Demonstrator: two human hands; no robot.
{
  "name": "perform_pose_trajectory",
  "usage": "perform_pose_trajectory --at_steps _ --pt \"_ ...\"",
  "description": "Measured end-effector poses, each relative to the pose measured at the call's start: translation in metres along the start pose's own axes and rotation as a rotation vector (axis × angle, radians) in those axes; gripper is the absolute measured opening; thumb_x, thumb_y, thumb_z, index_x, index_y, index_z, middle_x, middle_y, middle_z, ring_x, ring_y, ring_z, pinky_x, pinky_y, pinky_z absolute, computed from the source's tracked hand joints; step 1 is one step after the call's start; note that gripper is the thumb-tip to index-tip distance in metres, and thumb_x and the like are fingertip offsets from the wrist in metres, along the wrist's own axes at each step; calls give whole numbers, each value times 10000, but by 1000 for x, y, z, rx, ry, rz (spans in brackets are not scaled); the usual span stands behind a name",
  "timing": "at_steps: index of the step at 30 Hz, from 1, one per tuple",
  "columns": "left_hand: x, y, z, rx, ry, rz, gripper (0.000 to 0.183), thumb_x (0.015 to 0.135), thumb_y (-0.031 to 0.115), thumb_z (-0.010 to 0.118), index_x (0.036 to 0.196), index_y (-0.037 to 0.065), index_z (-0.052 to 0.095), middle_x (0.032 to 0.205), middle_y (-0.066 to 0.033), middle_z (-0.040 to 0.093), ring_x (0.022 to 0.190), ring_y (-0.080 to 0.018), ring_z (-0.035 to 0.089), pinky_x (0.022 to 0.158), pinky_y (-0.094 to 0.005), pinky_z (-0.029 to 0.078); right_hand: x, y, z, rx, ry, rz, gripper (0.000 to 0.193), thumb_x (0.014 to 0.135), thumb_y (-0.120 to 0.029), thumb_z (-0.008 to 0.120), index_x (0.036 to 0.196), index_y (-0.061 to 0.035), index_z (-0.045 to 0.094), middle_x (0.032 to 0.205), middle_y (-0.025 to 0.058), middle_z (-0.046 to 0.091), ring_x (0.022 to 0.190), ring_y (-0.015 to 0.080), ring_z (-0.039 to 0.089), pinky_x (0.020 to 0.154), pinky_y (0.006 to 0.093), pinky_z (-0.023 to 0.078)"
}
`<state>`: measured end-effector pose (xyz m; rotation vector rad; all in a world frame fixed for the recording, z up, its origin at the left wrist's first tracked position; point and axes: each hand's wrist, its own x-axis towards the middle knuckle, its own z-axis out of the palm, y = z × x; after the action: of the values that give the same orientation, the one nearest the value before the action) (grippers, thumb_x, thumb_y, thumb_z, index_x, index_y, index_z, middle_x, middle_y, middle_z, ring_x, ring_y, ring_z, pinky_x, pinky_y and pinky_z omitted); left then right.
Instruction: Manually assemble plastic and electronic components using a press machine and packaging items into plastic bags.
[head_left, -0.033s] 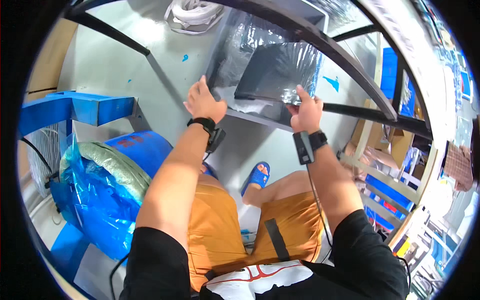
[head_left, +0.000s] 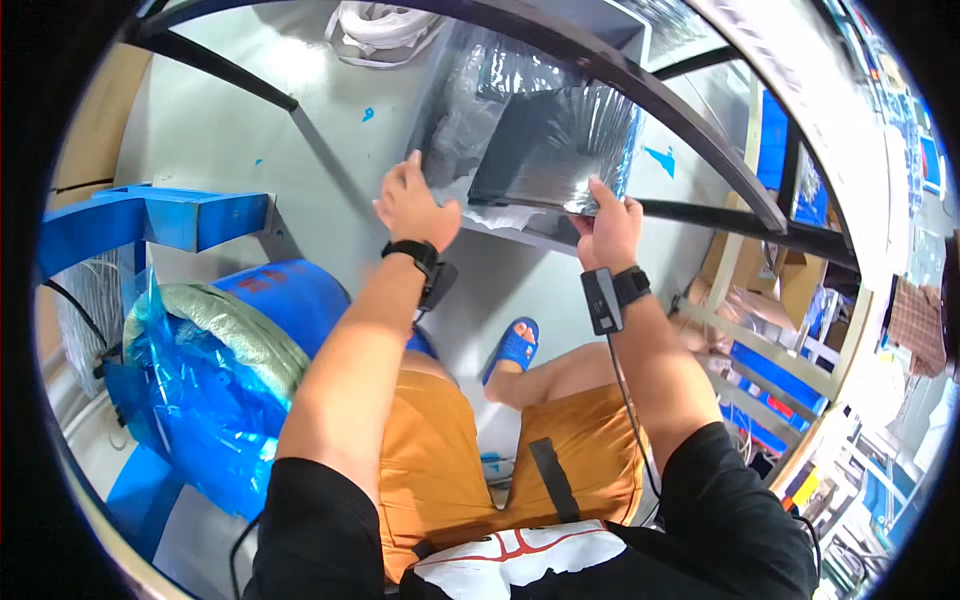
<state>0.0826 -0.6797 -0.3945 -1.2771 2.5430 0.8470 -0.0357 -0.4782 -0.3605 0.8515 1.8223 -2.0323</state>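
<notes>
A grey bin [head_left: 640,38] stands on the floor ahead of me with clear plastic film [head_left: 455,140] inside. Over its near part, a flat dark panel [head_left: 535,150] in shiny clear wrap lies tilted. My right hand [head_left: 612,225] is closed on the panel's near right corner, thumb on top. By the bin's near left edge is my left hand [head_left: 415,205], fingers apart and holding nothing; whether its fingertips touch the rim I cannot tell. White crumpled sheeting [head_left: 500,215] shows under the panel's near edge.
A black metal frame [head_left: 700,120] crosses above the bin. To my left are a blue drum [head_left: 295,295] with blue plastic film [head_left: 210,410] and a blue metal bracket [head_left: 190,215]. A coiled white strap [head_left: 385,30] lies at the back; shelving [head_left: 780,370] stands right.
My left hand has shifted slightly right and down in the picture. The right hand keeps its hold on the panel, which is nearly unmoved.
</notes>
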Motion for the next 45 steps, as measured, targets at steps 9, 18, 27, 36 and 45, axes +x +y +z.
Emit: perform_pose_trajectory --at_steps 9,18,27,36,45 --pt "-130 24 5 -740 -260 -79 592 890 272 599 1356 -29 395 1353 -226 399 1182 -376 472 1016 -400 382 -93 -46 -38 564 89 435 289 967 -151 504 1150 72 494 1200 235 559 1151 396 532 1044 571 412" --pt "-168 31 -121 -1638 -708 -747 973 767 713 621 1475 174 228 1410 -72 386 1205 -339 455 973 -608 372 -242 -123 -91 468 -139 398 303 960 -173 548 1196 16 535 1209 143 597 1143 315 557 1013 483 461" --pt "-320 66 -307 -1031 -1102 -512 587 923 577 520 1290 119 508 1140 -73 632 955 -231 634 787 -402 549 -421 -260 -207 293 -309 535 306 942 -103 544 1208 40 495 1206 222 565 1127 358 564 956 593 470" --pt "-381 72 -356 -969 -969 70 522 906 297 671 1300 -3 504 1170 -66 612 1039 -154 571 913 -297 451 -422 -369 -239 -61 -766 714 342 966 -214 484 1236 -8 528 1164 142 635 1053 273 640 958 476 503" --pt "-434 106 -449 -700 -698 -92 492 957 435 532 1289 72 504 1053 -49 612 851 -153 589 743 -312 507 -392 -386 -197 -197 -915 527 363 874 -169 615 1185 15 583 1040 166 682 904 268 691 823 433 562"
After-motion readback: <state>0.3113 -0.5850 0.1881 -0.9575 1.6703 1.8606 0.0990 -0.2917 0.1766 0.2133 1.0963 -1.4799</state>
